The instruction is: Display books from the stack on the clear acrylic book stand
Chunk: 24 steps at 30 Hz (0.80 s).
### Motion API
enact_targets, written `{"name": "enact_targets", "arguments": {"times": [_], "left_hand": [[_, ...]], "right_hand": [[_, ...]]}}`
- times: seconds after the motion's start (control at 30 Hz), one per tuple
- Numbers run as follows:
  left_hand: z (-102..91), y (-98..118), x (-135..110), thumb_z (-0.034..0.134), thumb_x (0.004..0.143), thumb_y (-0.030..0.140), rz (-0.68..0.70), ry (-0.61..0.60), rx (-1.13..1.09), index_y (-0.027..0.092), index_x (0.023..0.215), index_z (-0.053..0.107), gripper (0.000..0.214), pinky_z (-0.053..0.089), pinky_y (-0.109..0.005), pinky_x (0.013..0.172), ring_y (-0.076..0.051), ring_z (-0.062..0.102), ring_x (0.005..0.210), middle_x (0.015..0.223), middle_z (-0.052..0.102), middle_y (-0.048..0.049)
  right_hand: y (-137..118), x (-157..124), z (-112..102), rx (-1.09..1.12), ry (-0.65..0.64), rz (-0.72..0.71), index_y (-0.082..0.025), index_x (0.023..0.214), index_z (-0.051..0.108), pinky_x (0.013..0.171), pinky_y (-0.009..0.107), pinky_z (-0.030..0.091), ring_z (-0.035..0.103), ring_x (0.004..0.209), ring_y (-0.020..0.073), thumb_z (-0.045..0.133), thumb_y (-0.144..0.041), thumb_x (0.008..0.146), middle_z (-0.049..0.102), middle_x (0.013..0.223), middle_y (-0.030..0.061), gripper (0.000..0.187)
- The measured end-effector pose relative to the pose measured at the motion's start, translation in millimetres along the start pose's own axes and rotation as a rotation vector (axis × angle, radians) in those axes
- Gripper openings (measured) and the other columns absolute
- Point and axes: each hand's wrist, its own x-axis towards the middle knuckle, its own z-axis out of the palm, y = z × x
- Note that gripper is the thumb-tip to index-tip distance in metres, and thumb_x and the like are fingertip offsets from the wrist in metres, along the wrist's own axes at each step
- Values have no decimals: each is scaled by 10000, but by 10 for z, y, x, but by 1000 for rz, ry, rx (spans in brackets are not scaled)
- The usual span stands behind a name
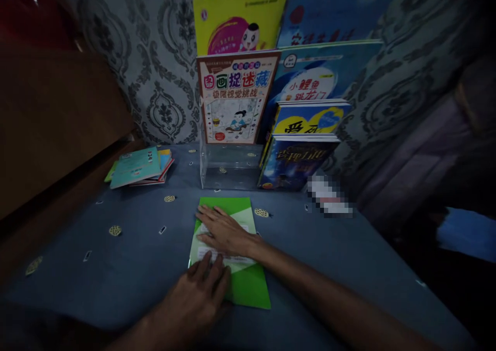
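Observation:
A green book [248,286] with a paler green band and white text boxes lies flat on the blue cloth in front of me. My right hand [227,231] rests on its upper half, palm down, fingers stretched toward the left edge. Nearer to me, my left hand [199,291] touches the book's lower left part, its fingers loosely bent and apart. Nothing is gripped in either hand. Both hands cover part of the printed text.
Beyond the book stands a clear display rack [228,175] with several upright picture books [238,100]. A small stack of books [137,166] lies at the left. A blurred-out white item [329,195] sits right of the rack. Patterned wallpaper [165,108] backs the cloth-covered surface [147,273].

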Motion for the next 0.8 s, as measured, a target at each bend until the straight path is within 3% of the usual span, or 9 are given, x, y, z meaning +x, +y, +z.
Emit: {"name": "enact_targets", "arguments": {"times": [0.2, 0.37, 0.47, 0.53, 0.67, 0.8], "left_hand": [[21, 28, -7, 449, 982, 423, -10, 0, 19, 145, 1387, 494, 494, 534, -451, 963, -363, 501, 1311, 1382, 574, -171], [-104, -49, 51, 500, 954, 455, 2, 14, -41, 168, 1318, 543, 465, 566, -407, 893, -323, 580, 1219, 1312, 629, -143], [-219, -303, 232, 456, 983, 391, -33, -61, -171, 225, 1202, 603, 311, 581, -330, 797, -229, 659, 1036, 1176, 694, -75], [-215, -552, 400, 411, 996, 322, -132, -38, -193, 207, 1215, 598, 311, 568, -358, 852, -230, 643, 1071, 1217, 667, -91], [-5, -994, 663, 395, 985, 275, -253, 37, -226, 138, 1328, 535, 394, 490, -423, 1026, -264, 569, 1224, 1379, 567, -135], [146, -1114, 674, 381, 988, 287, -250, 98, -247, 122, 1333, 542, 415, 481, -443, 1043, -271, 574, 1233, 1367, 586, -136]], "right_hand": [[417, -348, -166, -45, 83, 229, -14, 1483, 355, 1224, 466, 123, 213, 1486, 283, 483, -391, 965, 280, 1573, 204, 653], [737, -692, -145, -5, 212, 232, -80, 1476, 398, 1215, 480, 154, 243, 1479, 255, 400, -392, 987, 323, 1568, 160, 580], [789, -752, -108, -24, 240, 206, -128, 1472, 415, 1209, 484, 170, 259, 1474, 245, 392, -399, 985, 349, 1563, 133, 559], [791, -747, -100, -48, 234, 192, -148, 1477, 409, 1200, 505, 189, 263, 1473, 252, 385, -409, 985, 352, 1563, 127, 558], [784, -732, -107, -81, 221, 178, -130, 1478, 401, 1193, 520, 207, 257, 1474, 266, 354, -432, 991, 339, 1567, 149, 575], [769, -740, -117, -109, 203, 188, -127, 1482, 391, 1200, 508, 205, 240, 1481, 257, 331, -432, 998, 325, 1575, 144, 576]]}}
